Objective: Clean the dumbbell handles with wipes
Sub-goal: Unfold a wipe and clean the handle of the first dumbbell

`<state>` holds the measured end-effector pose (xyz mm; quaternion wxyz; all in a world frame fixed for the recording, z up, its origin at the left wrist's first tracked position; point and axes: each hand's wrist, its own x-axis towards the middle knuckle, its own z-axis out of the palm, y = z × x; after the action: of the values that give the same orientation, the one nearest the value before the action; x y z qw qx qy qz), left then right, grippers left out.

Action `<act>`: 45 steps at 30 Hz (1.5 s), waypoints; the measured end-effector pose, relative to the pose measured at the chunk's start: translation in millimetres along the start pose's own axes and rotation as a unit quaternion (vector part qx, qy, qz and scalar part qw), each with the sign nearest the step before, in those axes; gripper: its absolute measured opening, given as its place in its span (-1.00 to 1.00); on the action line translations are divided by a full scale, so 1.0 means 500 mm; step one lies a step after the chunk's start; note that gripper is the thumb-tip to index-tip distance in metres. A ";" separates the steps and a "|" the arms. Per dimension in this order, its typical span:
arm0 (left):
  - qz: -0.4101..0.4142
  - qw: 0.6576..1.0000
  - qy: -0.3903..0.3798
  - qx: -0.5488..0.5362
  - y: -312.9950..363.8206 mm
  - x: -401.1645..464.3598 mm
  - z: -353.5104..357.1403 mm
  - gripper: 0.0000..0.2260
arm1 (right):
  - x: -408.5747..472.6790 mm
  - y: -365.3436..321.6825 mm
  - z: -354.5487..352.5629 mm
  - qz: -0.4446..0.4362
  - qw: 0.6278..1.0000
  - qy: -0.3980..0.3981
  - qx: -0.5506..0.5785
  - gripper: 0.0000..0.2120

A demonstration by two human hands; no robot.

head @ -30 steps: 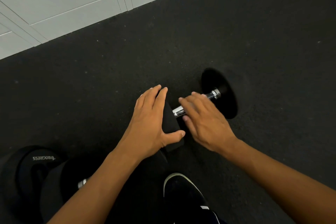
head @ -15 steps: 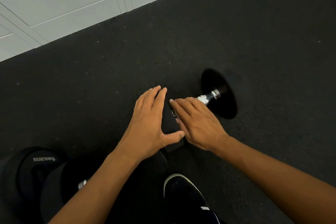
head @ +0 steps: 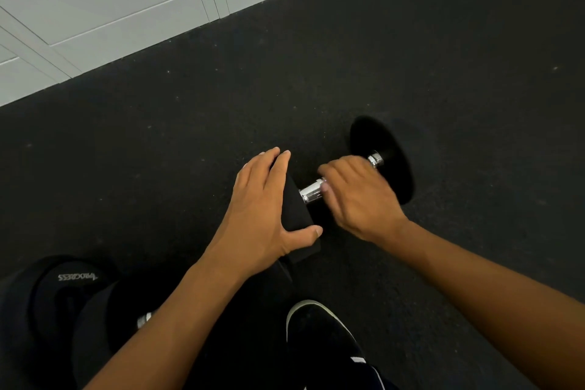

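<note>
Left hand [head: 262, 209]: laid flat over the near black weight of the dumbbell [head: 311, 191], fingers [head: 278, 165] straight and together, thumb spread along the weight's lower edge toward 4 o'clock. Forearm enters from 7 o'clock.

Right hand [head: 357, 196]: curled over the chrome handle [head: 311, 190], fingers clamped around it; blurred, so whether a wipe lies under the palm cannot be told. Forearm enters from 4 o'clock.

Dumbbell: lies on the dark floor [head: 474, 104] at frame centre, handle running toward 2 o'clock; far weight [head: 392, 149] just beyond the right hand; only short bright stretches of handle show on either side of that hand.

Second dumbbell [head: 72, 288]: at 8 o'clock, partly hidden by the left forearm, lettering too small to read.

Shoe [head: 319, 336]: at 6 o'clock, cut off by the frame edge.

Lockers [head: 95, 9]: pale, at 11 o'clock.
</note>
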<state>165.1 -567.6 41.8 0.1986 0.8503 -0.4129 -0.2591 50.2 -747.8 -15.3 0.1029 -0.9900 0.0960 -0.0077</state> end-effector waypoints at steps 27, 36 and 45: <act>-0.003 1.000 0.005 -0.005 0.000 -0.002 -0.001 0.03 | -0.043 -0.038 0.031 -0.040 0.998 0.000 0.043 -0.51; -0.003 1.000 0.004 -0.010 -0.001 -0.001 0.000 0.05 | -0.020 -0.036 0.011 0.043 0.998 0.027 0.023 -0.57; -0.003 1.000 0.000 -0.012 0.000 -0.002 -0.002 0.04 | -0.068 -0.014 0.025 -0.062 0.997 0.035 0.020 -0.42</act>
<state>165.4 -566.8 42.8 0.2084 0.8491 -0.4067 -0.2648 18.4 -731.8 -26.0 0.1190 -0.9909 0.0378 -0.0507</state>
